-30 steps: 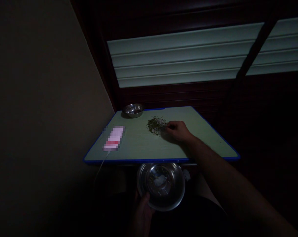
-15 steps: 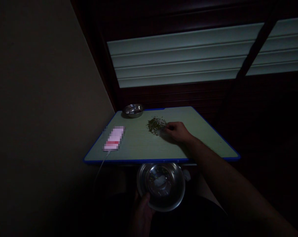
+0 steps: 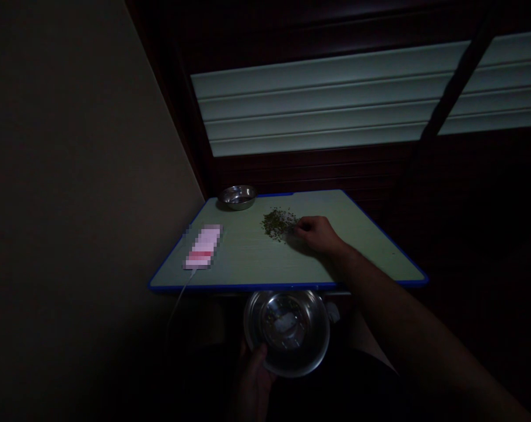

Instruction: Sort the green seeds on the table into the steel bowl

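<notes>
My left hand (image 3: 255, 372) grips the near-left rim of a steel bowl (image 3: 316, 351), thumb over the edge, just below the front of the table. Inside the bowl lie a whitish lump (image 3: 285, 321) and several small light bits. On the tabletop (image 3: 234, 258), a loose heap of small greenish-brown grains or seeds (image 3: 275, 224) is spread out. Beside its right edge is my right hand (image 3: 315, 232), fingers pinched together and low over the surface. What sits between those fingertips is too small and dark to make out.
A smaller steel bowl (image 3: 238, 198) stands at the table's back left corner. A blurred-out phone (image 3: 204, 246) lies on the left side, its white cable (image 3: 181, 297) hanging over the front edge. A wall (image 3: 85, 176) rises at left, and dark slatted panels (image 3: 318, 102) stand behind.
My right hand's fingertips have shifted very slightly at the heap's right edge. My left hand and the bowl stay in place.
</notes>
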The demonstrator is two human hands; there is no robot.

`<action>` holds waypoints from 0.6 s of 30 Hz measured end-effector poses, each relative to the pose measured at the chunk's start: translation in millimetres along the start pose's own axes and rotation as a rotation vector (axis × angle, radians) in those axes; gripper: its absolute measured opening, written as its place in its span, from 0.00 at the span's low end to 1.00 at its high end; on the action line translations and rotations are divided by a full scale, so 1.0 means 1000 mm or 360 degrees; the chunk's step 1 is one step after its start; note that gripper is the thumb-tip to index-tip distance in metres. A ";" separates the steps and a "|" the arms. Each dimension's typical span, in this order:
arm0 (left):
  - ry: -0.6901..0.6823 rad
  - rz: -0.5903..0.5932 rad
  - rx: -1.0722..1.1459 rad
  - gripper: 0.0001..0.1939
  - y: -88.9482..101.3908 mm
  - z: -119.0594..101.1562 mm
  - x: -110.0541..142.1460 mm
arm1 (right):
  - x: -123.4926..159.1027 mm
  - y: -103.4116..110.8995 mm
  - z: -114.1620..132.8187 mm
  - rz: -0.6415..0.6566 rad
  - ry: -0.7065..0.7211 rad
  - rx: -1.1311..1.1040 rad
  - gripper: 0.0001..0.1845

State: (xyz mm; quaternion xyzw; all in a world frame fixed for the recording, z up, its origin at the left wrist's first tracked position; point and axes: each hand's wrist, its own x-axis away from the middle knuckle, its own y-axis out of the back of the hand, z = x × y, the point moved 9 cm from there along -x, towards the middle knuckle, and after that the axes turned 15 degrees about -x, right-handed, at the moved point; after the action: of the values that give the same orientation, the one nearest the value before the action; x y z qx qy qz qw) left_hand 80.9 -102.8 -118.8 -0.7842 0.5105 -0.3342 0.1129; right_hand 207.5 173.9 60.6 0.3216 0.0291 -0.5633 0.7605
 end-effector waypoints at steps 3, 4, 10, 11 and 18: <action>0.0003 -0.0017 0.0005 0.38 -0.001 -0.001 0.000 | 0.000 0.001 -0.002 -0.0030 -0.0006 0.0019 0.08; 0.0006 -0.0017 0.0017 0.39 -0.001 0.000 0.000 | 0.000 0.002 -0.002 -0.0042 -0.0008 0.0028 0.08; 0.0060 -0.0081 0.0038 0.47 0.001 0.002 0.001 | -0.001 -0.003 -0.001 0.0037 0.0036 0.0024 0.10; 0.0062 -0.0086 0.0044 0.47 0.002 0.002 0.001 | -0.001 -0.004 -0.001 0.0053 0.0043 0.0013 0.10; 0.0029 -0.0028 0.0037 0.43 0.001 0.002 0.000 | 0.000 -0.004 0.002 0.0085 0.0076 -0.0045 0.10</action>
State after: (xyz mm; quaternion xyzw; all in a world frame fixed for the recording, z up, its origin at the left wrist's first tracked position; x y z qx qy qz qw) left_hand 81.4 -103.1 -120.3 -0.7842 0.5007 -0.3481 0.1144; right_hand 203.4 172.0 60.0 0.3249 0.0468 -0.5346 0.7787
